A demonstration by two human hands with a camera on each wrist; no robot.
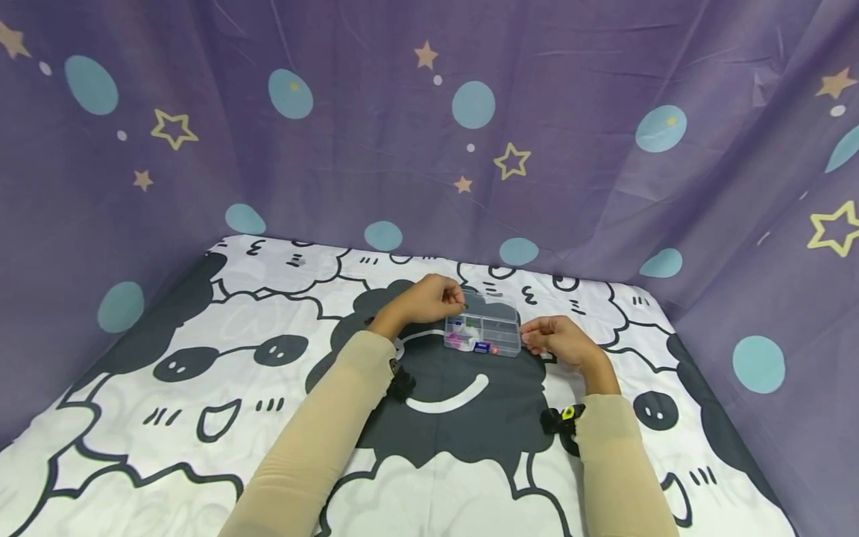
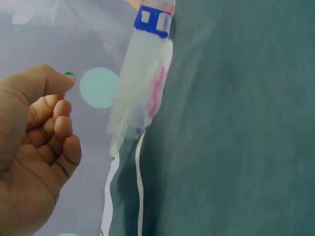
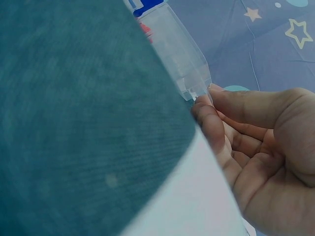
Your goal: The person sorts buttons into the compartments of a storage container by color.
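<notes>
A clear plastic compartment box (image 1: 501, 328) lies on the dark grey patch of the cloth, its see-through lid (image 1: 493, 304) raised at the back. Small pink (image 1: 456, 341), blue (image 1: 482, 347) and reddish pieces (image 1: 494, 350) sit in its compartments. Above the box's back left corner, my left hand (image 1: 432, 298) pinches a small green piece (image 2: 69, 74); most of that piece is hidden by the fingers. My right hand (image 1: 558, 339) holds the box's right end between thumb and fingertips, as the right wrist view shows at the box corner (image 3: 199, 78).
A black-and-white cartoon-print cloth (image 1: 268, 418) covers the surface under the box. Purple curtains (image 1: 376, 134) with stars and blue spots hang behind and at both sides. Black wrist-worn devices (image 1: 401, 382) sit on both forearms.
</notes>
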